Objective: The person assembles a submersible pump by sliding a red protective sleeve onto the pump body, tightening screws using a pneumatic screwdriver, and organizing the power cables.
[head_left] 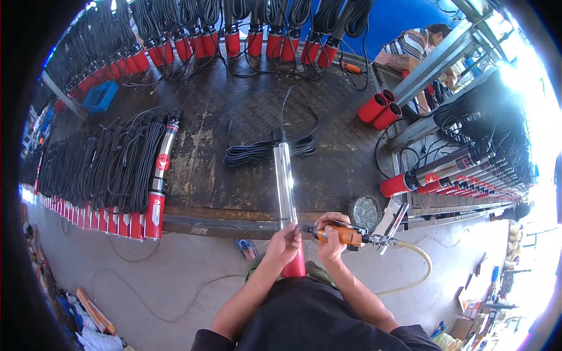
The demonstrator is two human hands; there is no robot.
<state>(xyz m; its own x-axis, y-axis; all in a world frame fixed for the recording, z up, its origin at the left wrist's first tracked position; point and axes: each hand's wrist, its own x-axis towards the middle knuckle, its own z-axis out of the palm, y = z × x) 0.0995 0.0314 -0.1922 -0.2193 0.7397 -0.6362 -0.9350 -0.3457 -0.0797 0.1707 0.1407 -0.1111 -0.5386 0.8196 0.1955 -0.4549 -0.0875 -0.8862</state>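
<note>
A shiny metal cylindrical pump [284, 181] with a red end lies across the front edge of the table, its red end toward my body. At its side, my left hand [282, 248] is closed, thumb and fingertips pressed together beside the driver's tip. Whatever is pinched there is too small to make out. My right hand [331, 244] wraps round an orange air screwdriver [349, 237], whose tip points left at the pump. A pale hose [429, 260] runs from the driver's rear. Beyond the pump's far end lies a coiled black cable [249, 153].
A round dish [352, 213] of small metal pieces sits at the table's front edge. Pumps with cables line the left [156, 205], back [254, 44] and right [448, 169]. Red cylinders [373, 109] stand back right. Behind a metal post, another person [407, 47] bends over.
</note>
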